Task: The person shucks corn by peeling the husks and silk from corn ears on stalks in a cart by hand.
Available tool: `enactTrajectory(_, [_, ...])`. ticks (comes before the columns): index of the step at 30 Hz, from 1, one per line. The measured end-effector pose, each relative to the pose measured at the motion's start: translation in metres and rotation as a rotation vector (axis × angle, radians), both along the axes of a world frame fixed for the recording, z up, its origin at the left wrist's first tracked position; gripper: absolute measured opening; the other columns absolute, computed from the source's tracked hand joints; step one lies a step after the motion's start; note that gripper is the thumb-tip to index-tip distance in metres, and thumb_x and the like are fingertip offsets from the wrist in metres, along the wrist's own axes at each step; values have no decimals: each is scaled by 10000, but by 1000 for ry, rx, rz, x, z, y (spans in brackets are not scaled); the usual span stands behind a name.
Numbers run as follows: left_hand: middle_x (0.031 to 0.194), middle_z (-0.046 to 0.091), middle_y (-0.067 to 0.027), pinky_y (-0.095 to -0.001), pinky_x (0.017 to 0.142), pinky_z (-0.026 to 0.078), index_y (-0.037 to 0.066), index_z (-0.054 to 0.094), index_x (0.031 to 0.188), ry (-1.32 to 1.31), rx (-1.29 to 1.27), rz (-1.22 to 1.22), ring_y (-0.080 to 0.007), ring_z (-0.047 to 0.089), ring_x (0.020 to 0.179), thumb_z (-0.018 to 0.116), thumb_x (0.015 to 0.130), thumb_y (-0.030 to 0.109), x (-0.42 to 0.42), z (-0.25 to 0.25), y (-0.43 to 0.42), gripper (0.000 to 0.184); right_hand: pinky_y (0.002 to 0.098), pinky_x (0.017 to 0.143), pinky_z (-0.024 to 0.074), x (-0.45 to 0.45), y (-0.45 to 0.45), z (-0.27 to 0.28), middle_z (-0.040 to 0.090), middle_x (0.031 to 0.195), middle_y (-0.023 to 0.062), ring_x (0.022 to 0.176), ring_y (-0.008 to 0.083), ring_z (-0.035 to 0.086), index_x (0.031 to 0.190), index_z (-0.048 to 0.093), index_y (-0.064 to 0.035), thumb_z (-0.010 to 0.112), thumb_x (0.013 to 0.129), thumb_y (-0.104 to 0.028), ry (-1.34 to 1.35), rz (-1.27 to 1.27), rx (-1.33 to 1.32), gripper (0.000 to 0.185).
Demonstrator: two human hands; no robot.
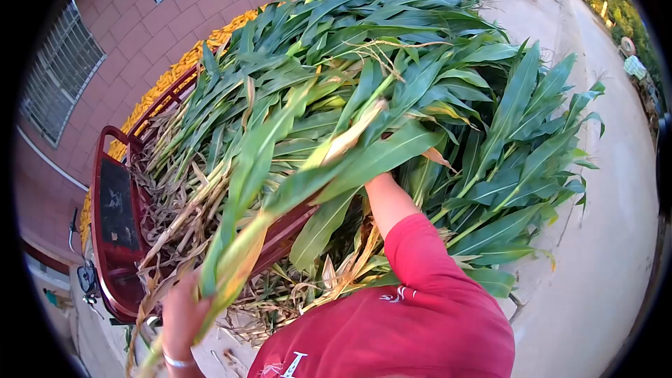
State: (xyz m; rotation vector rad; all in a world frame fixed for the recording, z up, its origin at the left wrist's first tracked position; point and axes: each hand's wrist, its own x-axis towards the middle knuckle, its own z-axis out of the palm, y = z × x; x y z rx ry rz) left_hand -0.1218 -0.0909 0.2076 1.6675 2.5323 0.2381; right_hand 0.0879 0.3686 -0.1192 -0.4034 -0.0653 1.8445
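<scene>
Holding a long green corn stalk (255, 227), blurred by motion, the person's L hand (183, 311) is closed round its lower end, just beyond the near L corner of a red cart (105, 245). A pale band (179, 362) circles the L wrist. The stalk slants up & R over the cart's near edge, w/ its leaves spread in front of the heap. R arm (397, 213) reaches in at the heap's near side; R hand (379, 183) is mostly hidden by leaves, so can't tell its grip. The big heap of cut stalks (336, 49) covers the cart: dry butts toward the L end, leafy tops hanging past the R end. Bkgd: yellow corn cobs (164, 84) along a pinkish block wall (133, 28) w/ barred windows (61, 70); pale road (609, 189) at R.
</scene>
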Motion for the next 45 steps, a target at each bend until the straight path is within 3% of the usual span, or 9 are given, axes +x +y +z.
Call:
enactTrajectory(9, [875, 693, -128, -332, 741, 496, 8, 658, 1032, -706, -116, 282, -186, 646, 788, 746, 746, 212, -40, -229, -176, 362, 402, 921, 470, 14, -146, 121, 529, 1234, 115, 1105, 254, 546, 1280, 460, -69, 596, 906, -254, -41, -40, 124, 439])
enactTrajectory(15, [1012, 695, -141, -354, 790, 493, 26, 617, 1160, -931, -377, 456, -231, 663, 883, 746, 771, 306, -18, -317, -144, 496, 343, 872, 479, 88, -216, 150, 561, 1115, 84, 1023, 205, 556, 1258, 497, -73, 661, 878, -239, -544, -191, 185, 446])
enactTrajectory(27, [957, 697, -157, -387, 778, 503, 23, 664, 1050, -684, -880, -307, -284, 670, 880, 739, 742, 415, 7, -381, -26, 504, 374, 922, 474, 220, -303, 260, 558, 1202, 114, 1053, 242, 570, 1325, 418, -3, 694, 825, -266, -491, -543, 752, 629])
enactTrajectory(34, [914, 701, -166, -402, 762, 510, 22, 698, 974, 61, -1221, -1043, -310, 675, 869, 736, 723, 473, 50, -311, 53, 517, 368, 842, 486, 185, -315, 295, 602, 1101, 150, 973, 282, 606, 1228, 420, 1, 830, 671, -194, -1268, -843, 553, 718])
enactTrajectory(35, [848, 694, -173, -422, 680, 513, 36, 716, 857, 149, -1074, -1223, -337, 670, 800, 720, 717, 488, 58, -301, 68, 473, 387, 838, 485, 176, -318, 299, 613, 1073, 185, 974, 319, 615, 1205, 414, 6, 838, 663, -207, -1495, -890, 480, 720])
enactTrajectory(36, [790, 675, -170, -434, 631, 504, 50, 702, 781, -5, -918, -1328, -353, 654, 743, 694, 754, 462, 92, -210, 70, 414, 378, 837, 486, 171, -313, 291, 626, 1046, 177, 951, 276, 622, 1171, 431, 17, 832, 677, -207, -1630, -1023, 531, 675])
enactTrajectory(37, [794, 675, -143, -414, 691, 500, 60, 684, 915, 3, -804, -1481, -327, 636, 738, 609, 862, 417, 108, -190, 85, 369, 397, 846, 480, 165, -306, 286, 624, 1052, 189, 959, 321, 622, 1191, 419, 12, 842, 663, -209, -1639, -1043, 503, 712])
enactTrajectory(41, [825, 580, -63, -296, 716, 480, 30, 594, 944, -702, 189, -1337, -143, 575, 778, 647, 859, 114, 192, 30, 64, 131, 421, 841, 473, 142, -317, 286, 605, 1059, 223, 979, 372, 602, 1211, 393, 13, 862, 631, -262, -1602, -1008, 490, 794])
enactTrajectory(45, [959, 584, -83, -292, 725, 486, -7, 558, 1073, -705, 847, -1196, -144, 550, 866, 684, 843, 226, 240, 78, 138, 350, 441, 844, 461, 134, -325, 289, 579, 1078, 253, 996, 403, 580, 1227, 380, 28, 871, 612, -288, -1560, -1045, 564, 848])
